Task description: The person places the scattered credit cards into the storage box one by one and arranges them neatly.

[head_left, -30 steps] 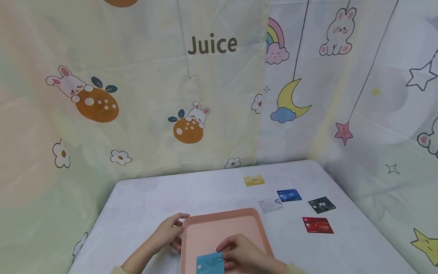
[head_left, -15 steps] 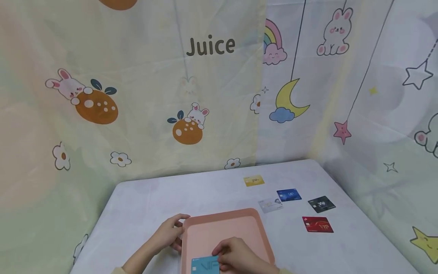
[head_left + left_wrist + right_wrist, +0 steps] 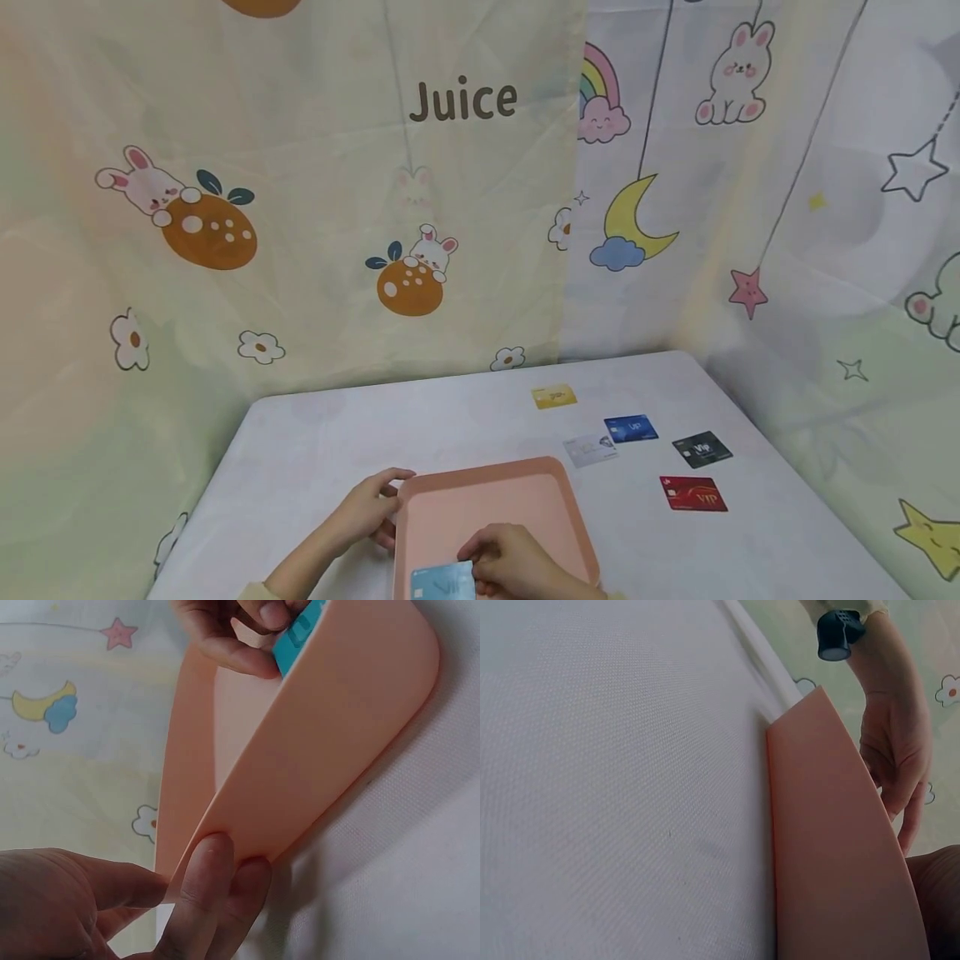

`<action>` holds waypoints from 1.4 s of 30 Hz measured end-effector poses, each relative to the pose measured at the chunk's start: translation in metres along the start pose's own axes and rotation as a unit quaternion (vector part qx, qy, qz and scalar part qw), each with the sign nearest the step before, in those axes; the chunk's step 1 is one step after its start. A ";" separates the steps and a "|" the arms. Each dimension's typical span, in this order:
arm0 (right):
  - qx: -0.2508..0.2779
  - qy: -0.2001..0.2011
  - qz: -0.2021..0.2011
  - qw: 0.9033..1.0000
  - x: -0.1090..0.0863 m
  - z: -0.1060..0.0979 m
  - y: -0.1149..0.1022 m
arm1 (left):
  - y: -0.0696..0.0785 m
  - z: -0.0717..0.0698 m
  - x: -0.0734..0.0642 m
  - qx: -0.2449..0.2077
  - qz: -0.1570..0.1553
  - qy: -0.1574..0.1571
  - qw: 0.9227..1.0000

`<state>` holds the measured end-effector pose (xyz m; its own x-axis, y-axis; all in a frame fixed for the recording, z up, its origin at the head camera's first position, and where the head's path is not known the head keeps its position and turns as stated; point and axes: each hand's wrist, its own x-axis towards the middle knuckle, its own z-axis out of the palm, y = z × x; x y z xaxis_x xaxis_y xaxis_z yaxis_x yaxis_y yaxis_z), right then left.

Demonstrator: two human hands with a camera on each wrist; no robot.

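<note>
A pink tray (image 3: 487,508) with raised walls lies on the near part of the table. My left hand (image 3: 367,510) holds its far left corner; in the left wrist view, fingers (image 3: 206,870) press on the outer wall. Over the tray, my right hand (image 3: 513,560) pinches a light blue VIP card (image 3: 441,582) by its right side. The card's lower part is cut off by the frame edge. In the left wrist view the card (image 3: 300,634) shows just past the tray wall, with the right fingers beside it. The right wrist view shows mostly tray wall and tablecloth.
Several cards lie flat to the right of and beyond the tray: gold (image 3: 554,396), silver (image 3: 591,450), blue (image 3: 632,428), black (image 3: 702,449) and red (image 3: 693,493). A white cloth covers the table (image 3: 330,442). Printed curtains (image 3: 315,208) hang behind it.
The right hand has shifted left and slightly toward me with the blue card, which now catches more glare. The left hand stays at the tray corner.
</note>
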<state>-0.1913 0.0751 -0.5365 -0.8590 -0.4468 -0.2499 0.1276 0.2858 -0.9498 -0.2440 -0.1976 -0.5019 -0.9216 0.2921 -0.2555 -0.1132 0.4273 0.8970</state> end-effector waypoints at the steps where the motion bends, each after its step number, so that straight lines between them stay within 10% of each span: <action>1: -0.001 0.001 -0.001 1.000 0.000 0.000 0.000 | 0.000 0.000 0.000 0.000 0.000 0.001 1.000; 42: 0.007 -0.009 -0.050 0.999 0.002 -0.004 0.003 | 0.004 0.003 0.002 0.017 -0.003 0.024 1.000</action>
<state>-0.1953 0.0787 -0.5392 -0.8590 -0.4875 -0.1563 0.0478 0.2275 -0.9726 -0.2447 -0.1927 -0.5002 -0.9376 0.2484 -0.2431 -0.1074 0.4583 0.8823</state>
